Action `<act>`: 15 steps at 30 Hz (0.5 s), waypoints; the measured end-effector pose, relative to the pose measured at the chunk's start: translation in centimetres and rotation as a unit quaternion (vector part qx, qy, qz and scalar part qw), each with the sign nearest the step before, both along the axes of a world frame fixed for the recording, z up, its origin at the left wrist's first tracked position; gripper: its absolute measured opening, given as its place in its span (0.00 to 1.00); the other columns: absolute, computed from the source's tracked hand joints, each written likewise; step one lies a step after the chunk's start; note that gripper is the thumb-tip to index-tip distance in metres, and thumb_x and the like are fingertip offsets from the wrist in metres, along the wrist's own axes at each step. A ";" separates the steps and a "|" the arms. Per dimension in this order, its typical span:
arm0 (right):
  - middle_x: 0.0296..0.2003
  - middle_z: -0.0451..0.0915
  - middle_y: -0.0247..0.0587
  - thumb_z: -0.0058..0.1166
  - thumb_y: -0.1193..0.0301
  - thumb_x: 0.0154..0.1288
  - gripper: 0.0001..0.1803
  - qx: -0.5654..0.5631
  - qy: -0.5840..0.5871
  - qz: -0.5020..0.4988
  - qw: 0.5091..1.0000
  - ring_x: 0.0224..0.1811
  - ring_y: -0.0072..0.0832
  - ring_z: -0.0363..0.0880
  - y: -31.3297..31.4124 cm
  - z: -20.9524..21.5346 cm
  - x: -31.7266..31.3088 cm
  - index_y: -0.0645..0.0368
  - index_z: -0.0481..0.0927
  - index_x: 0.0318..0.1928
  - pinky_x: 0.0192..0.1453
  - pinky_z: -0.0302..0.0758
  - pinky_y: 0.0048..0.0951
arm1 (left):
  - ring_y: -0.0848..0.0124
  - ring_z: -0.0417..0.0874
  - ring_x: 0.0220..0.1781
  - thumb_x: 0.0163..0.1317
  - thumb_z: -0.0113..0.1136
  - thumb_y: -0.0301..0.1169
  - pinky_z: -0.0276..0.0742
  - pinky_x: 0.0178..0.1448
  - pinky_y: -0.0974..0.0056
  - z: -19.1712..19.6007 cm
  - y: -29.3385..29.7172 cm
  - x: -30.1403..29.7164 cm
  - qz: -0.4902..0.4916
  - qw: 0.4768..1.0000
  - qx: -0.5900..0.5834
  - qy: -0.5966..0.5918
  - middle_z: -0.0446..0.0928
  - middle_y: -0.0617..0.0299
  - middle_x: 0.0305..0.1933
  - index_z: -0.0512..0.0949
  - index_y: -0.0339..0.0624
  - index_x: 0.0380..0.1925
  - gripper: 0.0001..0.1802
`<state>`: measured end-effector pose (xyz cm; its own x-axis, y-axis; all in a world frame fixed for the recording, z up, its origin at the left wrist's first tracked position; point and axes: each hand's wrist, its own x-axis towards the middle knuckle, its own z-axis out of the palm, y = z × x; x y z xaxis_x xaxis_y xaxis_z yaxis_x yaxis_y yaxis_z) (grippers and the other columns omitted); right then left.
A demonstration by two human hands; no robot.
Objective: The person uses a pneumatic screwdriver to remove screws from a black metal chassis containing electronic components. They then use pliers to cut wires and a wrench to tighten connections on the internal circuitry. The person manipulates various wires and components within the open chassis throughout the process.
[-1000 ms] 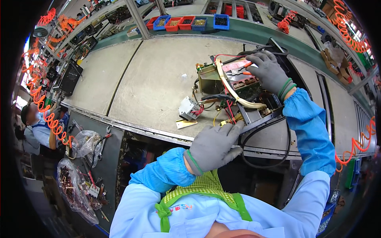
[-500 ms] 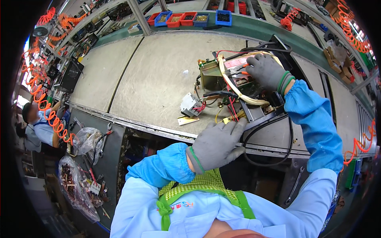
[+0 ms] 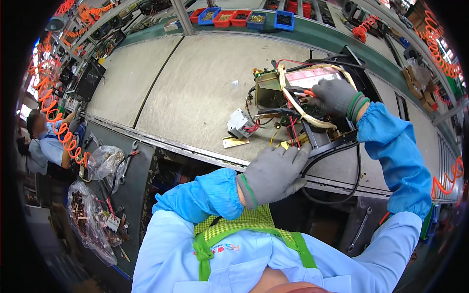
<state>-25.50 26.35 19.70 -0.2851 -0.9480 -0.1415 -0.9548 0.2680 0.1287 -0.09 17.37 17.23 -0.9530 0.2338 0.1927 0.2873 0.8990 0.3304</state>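
I see the long grey scuffed workbench (image 3: 195, 88) filling most of the view, and on its near right part sits the opened electrical unit with a black frame, a brass-coloured metal box and a pink-labelled board (image 3: 303, 97), ringed by a cream flat cable and trailing red, yellow and black wires. My right hand (image 3: 337, 96), in a grey knit glove with a green cuff and a blue sleeve, lies on top of that unit with its fingers curled down among the wires beside a small orange-red piece; I cannot tell whether they actually pinch anything. My left hand (image 3: 273, 173), gloved the same, rests at the bench's near edge with its fingers loosely bent, the tips touching the unit's front corner by the black cable loop, holding nothing that I can see. Just left of the unit lies a small white plastic block with red wires (image 3: 240, 123), and beside it a flat yellow tag (image 3: 235, 142).
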 end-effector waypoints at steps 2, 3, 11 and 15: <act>0.33 0.80 0.57 0.46 0.51 0.65 0.25 0.010 -0.077 -0.076 0.994 0.38 0.49 0.80 0.0 0.1 1.1 0.62 0.81 0.37 0.46 0.73 0.45 | 0.55 0.79 0.42 0.56 0.62 0.46 0.74 0.44 0.55 -0.1 -0.1 0.0 0.001 1.000 -0.004 0.005 0.76 0.48 0.44 0.62 0.29 0.60 0.39; 0.34 0.80 0.56 0.46 0.51 0.65 0.24 0.006 -0.116 -0.096 0.989 0.38 0.49 0.80 -0.1 0.7 1.2 0.62 0.81 0.37 0.47 0.73 0.45 | 0.55 0.79 0.42 0.56 0.62 0.45 0.74 0.44 0.55 -0.3 -0.1 0.0 0.002 1.000 -0.001 0.006 0.75 0.48 0.43 0.62 0.29 0.60 0.39; 0.52 0.75 0.47 0.51 0.70 0.60 0.10 -0.089 0.110 -0.080 0.987 0.53 0.43 0.74 -0.2 1.2 -4.2 0.56 0.80 0.41 0.57 0.68 0.45 | 0.55 0.78 0.40 0.58 0.60 0.43 0.74 0.43 0.55 -0.1 -0.1 0.1 0.005 1.000 -0.008 -0.001 0.74 0.51 0.41 0.61 0.31 0.61 0.37; 0.60 0.70 0.42 0.47 0.78 0.58 0.19 -0.060 0.172 -0.075 0.980 0.65 0.42 0.64 -2.3 -0.4 -5.0 0.51 0.79 0.50 0.68 0.56 0.57 | 0.55 0.78 0.40 0.58 0.60 0.44 0.73 0.42 0.55 -0.4 -0.1 0.3 0.009 1.000 -0.004 0.001 0.74 0.52 0.40 0.61 0.31 0.61 0.37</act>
